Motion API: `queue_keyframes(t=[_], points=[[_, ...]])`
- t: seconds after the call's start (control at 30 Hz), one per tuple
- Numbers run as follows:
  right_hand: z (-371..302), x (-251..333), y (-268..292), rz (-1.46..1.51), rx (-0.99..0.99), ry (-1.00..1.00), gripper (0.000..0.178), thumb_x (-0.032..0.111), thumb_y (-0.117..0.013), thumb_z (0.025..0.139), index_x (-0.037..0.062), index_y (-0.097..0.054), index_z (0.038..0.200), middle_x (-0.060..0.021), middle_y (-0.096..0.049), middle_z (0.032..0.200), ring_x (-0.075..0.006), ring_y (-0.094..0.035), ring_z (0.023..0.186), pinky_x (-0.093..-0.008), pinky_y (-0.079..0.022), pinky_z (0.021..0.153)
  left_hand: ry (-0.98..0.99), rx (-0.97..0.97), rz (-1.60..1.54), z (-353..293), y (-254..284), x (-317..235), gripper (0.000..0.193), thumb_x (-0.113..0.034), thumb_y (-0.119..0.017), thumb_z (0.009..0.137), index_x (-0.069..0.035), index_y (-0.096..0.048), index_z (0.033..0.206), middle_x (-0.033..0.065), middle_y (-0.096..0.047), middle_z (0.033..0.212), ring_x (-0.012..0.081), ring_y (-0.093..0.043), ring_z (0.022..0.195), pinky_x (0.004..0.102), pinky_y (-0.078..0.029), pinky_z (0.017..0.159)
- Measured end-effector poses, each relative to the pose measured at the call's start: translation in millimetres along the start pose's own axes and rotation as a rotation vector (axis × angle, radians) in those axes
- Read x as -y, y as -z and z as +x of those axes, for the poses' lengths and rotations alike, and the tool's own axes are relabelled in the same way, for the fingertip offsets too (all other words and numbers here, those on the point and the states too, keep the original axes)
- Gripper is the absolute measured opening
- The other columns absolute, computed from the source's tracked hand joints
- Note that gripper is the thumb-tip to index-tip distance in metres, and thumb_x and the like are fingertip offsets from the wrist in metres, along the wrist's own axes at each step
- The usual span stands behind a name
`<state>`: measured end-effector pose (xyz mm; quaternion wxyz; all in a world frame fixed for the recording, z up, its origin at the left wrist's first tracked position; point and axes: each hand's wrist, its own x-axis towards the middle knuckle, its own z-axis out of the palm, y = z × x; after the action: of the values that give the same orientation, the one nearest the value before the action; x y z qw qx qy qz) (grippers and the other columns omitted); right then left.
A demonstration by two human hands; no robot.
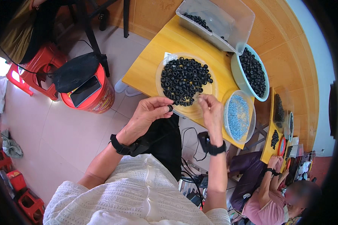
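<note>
My left hand (151,112) pinches a small black ring-shaped piece (170,108) between thumb and forefinger, just off the near edge of a shallow clear round tray (211,90). On that tray lies a spread pile of similar black ring-shaped pieces (184,79). Over the tray's near right side, my right hand (212,109) has its thumb and forefinger pressed together. What they hold, if anything, is too small to make out. Right of that hand stands a clear round container (253,123) with many tiny blue pieces (238,117) in it.
On the yellow table (146,63), a clear plastic bin (233,18) and a pale green basin (236,71) hold more black pieces. A red bucket (101,101) with a phone (85,91) on top stands at left. Another person (266,202) works at a table on the right.
</note>
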<state>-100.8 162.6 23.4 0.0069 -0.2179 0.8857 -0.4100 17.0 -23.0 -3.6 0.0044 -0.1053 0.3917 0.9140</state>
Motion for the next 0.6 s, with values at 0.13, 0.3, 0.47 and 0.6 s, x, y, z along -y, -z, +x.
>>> queue_keyframes(t=[0.13, 0.3, 0.47, 0.6], points=[[-28, 43, -11, 0.346, 0.138, -0.012, 0.014, 0.002, -0.057, 0.082, -0.0021, -0.065, 0.092, -0.0044, -0.059, 0.077, -0.0103, -0.054, 0.072, -0.0217, -0.042, 0.065, -0.048, 0.022, 0.019, 1, -2, 4, 0.019, -0.003, -0.060, 0.083, -0.001, -0.059, 0.102, 0.0044, -0.061, 0.096, 0.0113, -0.060, 0.086, 0.0245, -0.051, 0.078], [-39, 59, -20, 0.271, 0.056, 0.111, 0.013, -0.002, -0.060, 0.079, -0.0016, -0.065, 0.091, -0.0096, -0.059, 0.073, -0.0165, -0.056, 0.065, -0.0244, -0.044, 0.060, -0.070, 0.043, 0.074, 2, -5, 6, 0.016, 0.001, -0.061, 0.081, 0.001, -0.058, 0.096, 0.0057, -0.062, 0.091, 0.0117, -0.061, 0.081, 0.0240, -0.051, 0.077], [-45, 56, -20, 0.265, 0.110, 0.080, 0.016, -0.002, -0.060, 0.079, -0.0020, -0.065, 0.094, -0.0062, -0.060, 0.077, -0.0124, -0.055, 0.070, -0.0224, -0.044, 0.065, -0.078, 0.034, 0.157, -1, -7, 3, 0.015, 0.002, -0.062, 0.080, 0.002, -0.059, 0.095, 0.0062, -0.062, 0.089, 0.0119, -0.061, 0.079, 0.0233, -0.050, 0.076], [-46, 55, -24, 0.489, 0.090, -0.099, 0.012, -0.003, -0.061, 0.079, -0.0032, -0.063, 0.090, -0.0055, -0.059, 0.076, -0.0121, -0.056, 0.068, -0.0215, -0.044, 0.065, -0.064, 0.049, 0.174, -3, -8, 1, 0.015, 0.003, -0.062, 0.079, 0.002, -0.059, 0.094, 0.0063, -0.063, 0.088, 0.0119, -0.061, 0.080, 0.0231, -0.050, 0.075]])
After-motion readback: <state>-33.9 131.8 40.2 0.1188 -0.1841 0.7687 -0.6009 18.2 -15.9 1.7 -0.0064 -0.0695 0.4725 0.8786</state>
